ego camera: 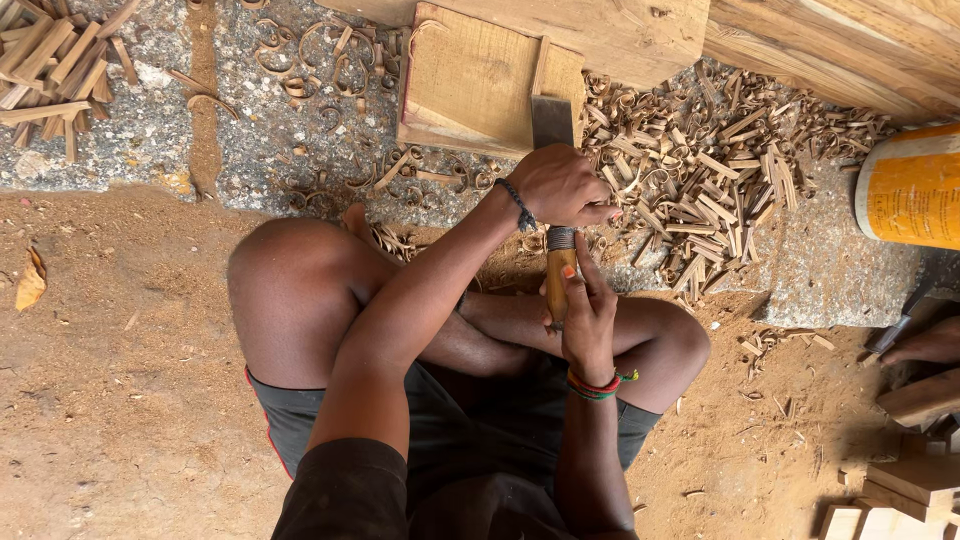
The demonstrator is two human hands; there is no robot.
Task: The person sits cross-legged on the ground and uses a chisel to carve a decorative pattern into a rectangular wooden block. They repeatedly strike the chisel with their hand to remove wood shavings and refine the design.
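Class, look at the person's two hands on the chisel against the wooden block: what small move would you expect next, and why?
Probably a short push forward. The left hand grips low over the chisel, whose flat blade rests on the wooden block; the right hand holds the handle end. Curled shavings around suggest repeated paring.

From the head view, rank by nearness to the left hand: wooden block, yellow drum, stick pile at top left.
Measured from the left hand:
1. Wooden block, just ahead, under the chisel blade.
2. Yellow drum, far right edge.
3. Stick pile, top left corner, farthest.
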